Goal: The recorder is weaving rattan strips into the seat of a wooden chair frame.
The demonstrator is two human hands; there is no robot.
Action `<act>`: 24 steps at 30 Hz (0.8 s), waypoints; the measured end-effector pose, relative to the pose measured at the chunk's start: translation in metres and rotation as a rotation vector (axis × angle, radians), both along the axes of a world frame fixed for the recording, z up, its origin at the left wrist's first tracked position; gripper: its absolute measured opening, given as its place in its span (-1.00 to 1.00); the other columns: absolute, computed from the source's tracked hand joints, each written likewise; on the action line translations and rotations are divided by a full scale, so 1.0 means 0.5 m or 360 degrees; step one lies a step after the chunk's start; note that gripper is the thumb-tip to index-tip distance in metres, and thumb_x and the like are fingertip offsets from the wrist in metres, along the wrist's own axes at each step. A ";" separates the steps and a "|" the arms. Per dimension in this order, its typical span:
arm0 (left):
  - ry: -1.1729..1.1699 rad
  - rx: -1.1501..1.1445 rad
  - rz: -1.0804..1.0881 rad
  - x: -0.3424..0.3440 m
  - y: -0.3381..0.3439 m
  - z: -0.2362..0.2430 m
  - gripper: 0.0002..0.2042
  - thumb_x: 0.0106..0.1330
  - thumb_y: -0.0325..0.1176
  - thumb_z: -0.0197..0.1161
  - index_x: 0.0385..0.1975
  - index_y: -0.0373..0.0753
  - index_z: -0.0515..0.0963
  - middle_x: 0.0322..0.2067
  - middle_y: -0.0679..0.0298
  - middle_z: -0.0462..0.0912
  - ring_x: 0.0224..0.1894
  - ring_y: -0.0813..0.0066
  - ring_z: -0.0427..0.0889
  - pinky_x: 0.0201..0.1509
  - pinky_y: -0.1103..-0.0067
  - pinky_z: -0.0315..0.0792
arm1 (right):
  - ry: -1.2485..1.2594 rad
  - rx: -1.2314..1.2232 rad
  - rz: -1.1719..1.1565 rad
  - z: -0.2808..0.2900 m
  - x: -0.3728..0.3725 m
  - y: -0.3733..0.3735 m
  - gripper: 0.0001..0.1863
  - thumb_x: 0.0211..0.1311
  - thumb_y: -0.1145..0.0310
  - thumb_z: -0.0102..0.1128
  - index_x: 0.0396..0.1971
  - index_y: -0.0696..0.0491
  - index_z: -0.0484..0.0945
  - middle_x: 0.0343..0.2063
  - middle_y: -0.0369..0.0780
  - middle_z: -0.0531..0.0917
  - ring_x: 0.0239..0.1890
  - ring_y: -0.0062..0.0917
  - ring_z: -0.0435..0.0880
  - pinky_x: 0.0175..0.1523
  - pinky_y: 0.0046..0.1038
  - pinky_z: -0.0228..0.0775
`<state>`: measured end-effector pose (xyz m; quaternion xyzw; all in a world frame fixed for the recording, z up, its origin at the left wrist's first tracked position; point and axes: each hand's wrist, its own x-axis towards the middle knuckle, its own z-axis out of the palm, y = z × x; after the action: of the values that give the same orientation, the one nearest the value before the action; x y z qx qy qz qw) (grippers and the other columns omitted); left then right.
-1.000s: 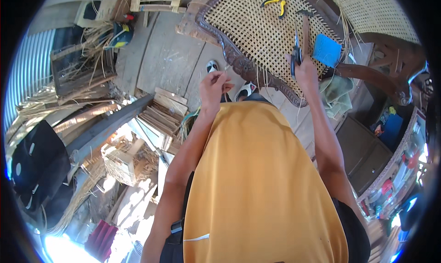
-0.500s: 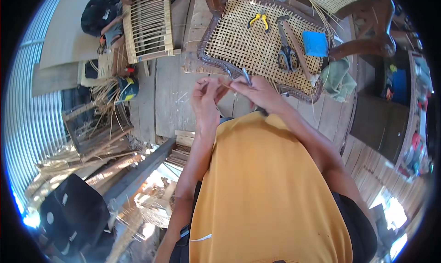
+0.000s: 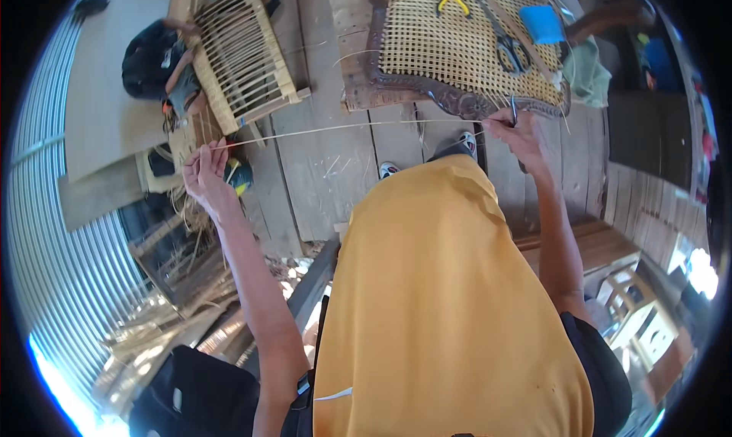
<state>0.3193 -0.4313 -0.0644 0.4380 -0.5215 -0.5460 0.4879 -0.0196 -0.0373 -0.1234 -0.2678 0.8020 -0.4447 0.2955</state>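
Note:
A thin pale cane strand [image 3: 343, 127] stretches nearly level between my hands, over the plank floor. My left hand [image 3: 207, 176], far out to the left, pinches one end. My right hand [image 3: 520, 138] pinches the other end by the front edge of a carved wooden chair seat [image 3: 473, 105]. A slim metal tool [image 3: 514, 110] also pokes up from my right hand; its kind is hard to make out. Woven cane mesh [image 3: 435, 44] fills the seat. On it lie yellow-handled pliers [image 3: 454, 4], dark-handled scissors [image 3: 513, 56], a wooden stick [image 3: 528, 39] and a blue pad [image 3: 542, 24].
At upper left a person [image 3: 152, 59] sits beside a wooden frame [image 3: 242, 56] wound with strands. A green cloth [image 3: 585, 75] hangs by the seat's right side. Bundled cane strips and a dark bag [image 3: 194, 395] lie at lower left. Corrugated metal sheeting [image 3: 57, 269] forms the left wall.
My hands were close together before the seat; they have spread wide apart, left hand to the left and right hand to the right, drawing the cane strand out between them. The view has shifted.

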 end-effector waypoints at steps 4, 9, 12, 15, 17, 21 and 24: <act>0.0064 -0.0106 -0.0180 -0.037 -0.084 0.004 -0.89 0.30 -0.49 0.19 -0.28 -0.28 0.39 -0.27 0.03 0.64 -0.22 0.23 0.69 -0.12 0.48 0.60 | 0.0086 0.0150 -0.0394 0.010 0.008 0.048 -0.74 0.13 0.20 0.29 -0.43 0.13 0.62 -0.67 -0.39 0.46 -0.62 -0.76 0.34 -0.58 -0.62 0.12; 0.0007 -0.0103 -0.0197 -0.099 -0.151 0.004 -0.89 0.28 -0.47 0.22 -0.29 -0.31 0.43 -0.32 0.04 0.64 -0.29 0.32 0.69 -0.19 0.50 0.63 | 0.0022 0.0555 -0.0699 0.043 -0.016 0.109 -0.71 0.08 0.21 0.30 -0.38 0.15 0.66 -0.66 -0.28 0.55 -0.56 -0.62 0.49 -0.41 -0.52 0.30; 0.0029 -0.0111 -0.0292 -0.133 -0.181 0.009 -0.88 0.25 -0.51 0.23 -0.29 -0.31 0.43 -0.31 0.02 0.64 -0.32 0.31 0.68 -0.25 0.53 0.61 | 0.0213 0.0486 -0.0796 0.033 -0.050 0.126 -0.72 0.11 0.19 0.31 -0.39 0.14 0.65 -0.67 -0.35 0.50 -0.64 -0.73 0.35 -0.56 -0.58 0.13; -0.0054 -0.0165 -0.0121 -0.155 -0.230 0.035 -0.85 0.23 -0.53 0.22 -0.27 -0.32 0.41 -0.32 0.02 0.64 -0.31 0.29 0.67 -0.26 0.52 0.59 | 0.0392 0.0635 -0.0851 0.016 -0.099 0.142 -0.71 0.13 0.19 0.28 -0.39 0.15 0.65 -0.67 -0.32 0.52 -0.61 -0.68 0.40 -0.50 -0.53 0.21; -0.0261 -0.0260 -0.0026 -0.163 -0.274 0.059 -0.83 0.23 -0.52 0.18 -0.22 -0.33 0.39 -0.32 0.01 0.63 -0.28 0.26 0.65 -0.21 0.47 0.56 | 0.0409 0.0680 -0.0866 0.005 -0.129 0.158 -0.71 0.14 0.19 0.28 -0.38 0.15 0.65 -0.67 -0.31 0.52 -0.60 -0.66 0.42 -0.46 -0.51 0.23; -0.0419 -0.0362 0.0214 -0.165 -0.356 0.099 -0.88 0.24 -0.56 0.15 -0.26 -0.34 0.42 -0.30 0.05 0.65 -0.42 0.34 0.66 -0.42 0.64 0.51 | 0.0416 0.0873 -0.0948 -0.015 -0.180 0.178 -0.72 0.15 0.15 0.25 -0.35 0.06 0.66 -0.62 -0.14 0.60 -0.54 -0.38 0.58 -0.34 -0.36 0.37; -0.0599 -0.0391 0.0327 -0.163 -0.396 0.120 -0.87 0.25 -0.55 0.16 -0.24 -0.33 0.41 -0.29 0.05 0.65 -0.42 0.36 0.66 -0.45 0.65 0.46 | 0.0389 0.0907 -0.1068 -0.026 -0.211 0.189 -0.71 0.14 0.12 0.25 -0.34 0.05 0.67 -0.59 -0.12 0.62 -0.52 -0.36 0.60 -0.32 -0.32 0.38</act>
<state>0.2376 -0.6291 -0.0042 0.5201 -0.6184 -0.3348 0.4848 -0.1250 0.0570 -0.1365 0.0484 0.9638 -0.2425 0.1001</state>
